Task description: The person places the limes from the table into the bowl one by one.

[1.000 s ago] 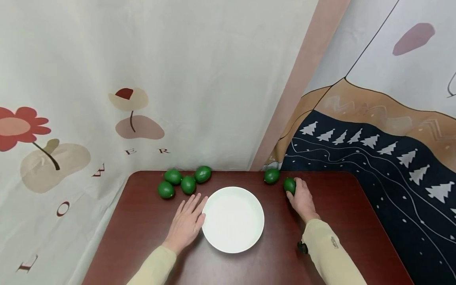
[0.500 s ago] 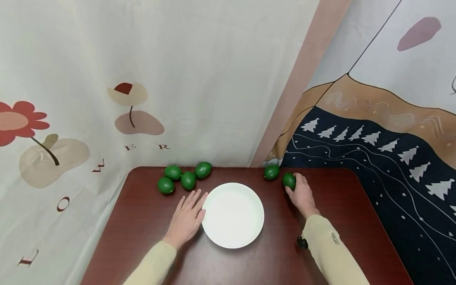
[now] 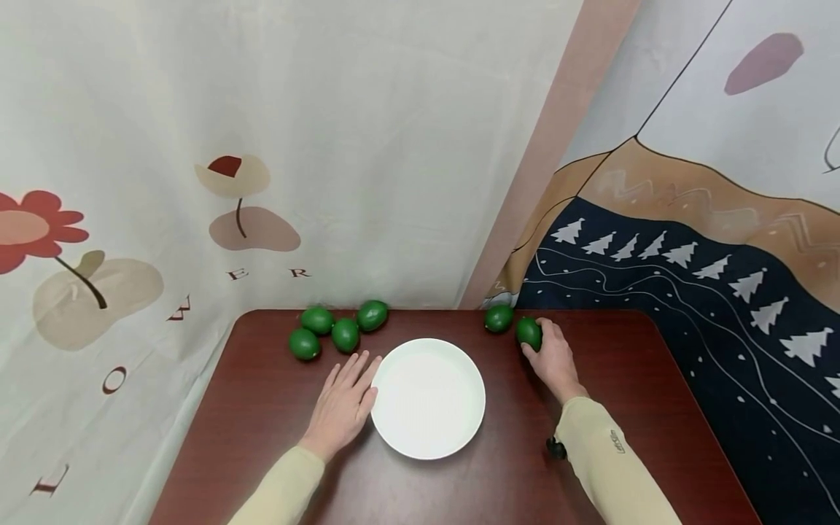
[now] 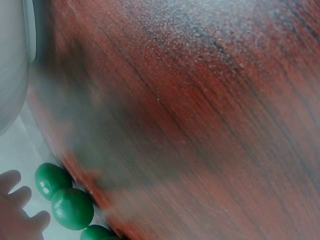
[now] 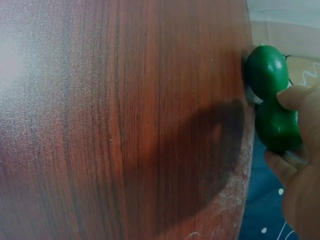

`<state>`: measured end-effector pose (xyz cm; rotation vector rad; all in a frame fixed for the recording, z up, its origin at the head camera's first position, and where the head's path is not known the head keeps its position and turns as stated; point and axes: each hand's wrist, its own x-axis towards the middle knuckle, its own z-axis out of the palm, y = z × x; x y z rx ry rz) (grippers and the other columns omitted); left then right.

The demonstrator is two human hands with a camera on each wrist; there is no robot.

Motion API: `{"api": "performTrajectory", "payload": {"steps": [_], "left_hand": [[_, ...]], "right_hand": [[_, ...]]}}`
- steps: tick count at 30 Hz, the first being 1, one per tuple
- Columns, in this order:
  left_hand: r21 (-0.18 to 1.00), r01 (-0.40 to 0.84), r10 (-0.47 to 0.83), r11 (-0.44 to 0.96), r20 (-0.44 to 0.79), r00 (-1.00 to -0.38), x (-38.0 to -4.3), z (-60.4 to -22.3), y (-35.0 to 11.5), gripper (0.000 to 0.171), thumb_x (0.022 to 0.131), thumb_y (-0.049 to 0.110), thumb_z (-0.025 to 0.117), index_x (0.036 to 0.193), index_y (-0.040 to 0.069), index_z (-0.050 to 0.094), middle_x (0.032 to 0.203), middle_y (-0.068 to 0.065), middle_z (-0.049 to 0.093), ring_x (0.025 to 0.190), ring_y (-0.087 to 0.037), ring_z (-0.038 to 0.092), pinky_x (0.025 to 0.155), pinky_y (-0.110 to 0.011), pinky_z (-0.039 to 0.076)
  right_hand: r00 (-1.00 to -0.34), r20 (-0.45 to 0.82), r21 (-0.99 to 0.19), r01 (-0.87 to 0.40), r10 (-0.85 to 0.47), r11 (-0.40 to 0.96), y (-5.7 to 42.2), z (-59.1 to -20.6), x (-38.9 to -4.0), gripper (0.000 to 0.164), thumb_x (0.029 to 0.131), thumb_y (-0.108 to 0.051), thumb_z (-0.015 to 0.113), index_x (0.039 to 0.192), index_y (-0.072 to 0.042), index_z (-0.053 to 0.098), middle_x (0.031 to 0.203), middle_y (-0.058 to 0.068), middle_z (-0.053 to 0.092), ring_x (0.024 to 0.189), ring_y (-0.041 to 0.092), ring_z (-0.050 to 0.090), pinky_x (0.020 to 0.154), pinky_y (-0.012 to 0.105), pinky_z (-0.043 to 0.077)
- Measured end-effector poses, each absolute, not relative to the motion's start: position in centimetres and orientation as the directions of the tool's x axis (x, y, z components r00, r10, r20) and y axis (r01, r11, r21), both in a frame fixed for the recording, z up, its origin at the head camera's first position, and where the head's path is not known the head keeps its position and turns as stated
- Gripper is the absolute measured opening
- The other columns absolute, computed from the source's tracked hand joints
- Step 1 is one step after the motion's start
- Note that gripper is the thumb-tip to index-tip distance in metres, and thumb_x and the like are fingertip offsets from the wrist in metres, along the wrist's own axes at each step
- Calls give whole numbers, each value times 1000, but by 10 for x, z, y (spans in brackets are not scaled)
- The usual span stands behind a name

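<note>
Reddish-brown wood is seen on the tabletop [image 3: 426, 499]. Near its middle a white dish [image 3: 428, 399] is placed. At the dish's left rim the left hand [image 3: 341, 407] is held, its fingers straight and slightly spread; whether the rim is touched cannot be told. Near the far edge, right of its middle, a green fruit [image 3: 528, 334] is pinched by the fingers of the right hand [image 3: 554, 363], just beside another green fruit [image 3: 499, 319]. Nearer the far left corner, four green fruits [image 3: 345, 335] are grouped. Behind, a printed curtain [image 3: 394, 160] is hung.
</note>
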<state>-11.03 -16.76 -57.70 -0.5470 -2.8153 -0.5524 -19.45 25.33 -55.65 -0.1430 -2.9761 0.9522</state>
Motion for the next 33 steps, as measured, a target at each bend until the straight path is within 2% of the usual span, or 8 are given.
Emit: {"api": "performTrajectory", "payload": {"steps": [20,33], "left_hand": [[321,405,315,856,298,-901,-109,-578,-167,52,105,30,52,155,16,50,157,-16,48,147,-36,42,117,-62,32],[311,418,309,853,344,-887,-109,-581,-166,51,104,27,54,153,14,52,154,-16,51,145,-37,44,115,-62,32]], "right_hand": [[-992,98,-591,1,73,807,244,-544,-187,57,95,-17,73,143,-1,46,138,25,52,112,44,58,96,62,50],[-990,138,-607,-51,43,793,234,-535,-178,58,94,-17,76,142,-1,48,139,23,53,114,42,57,100,61,49]]}}
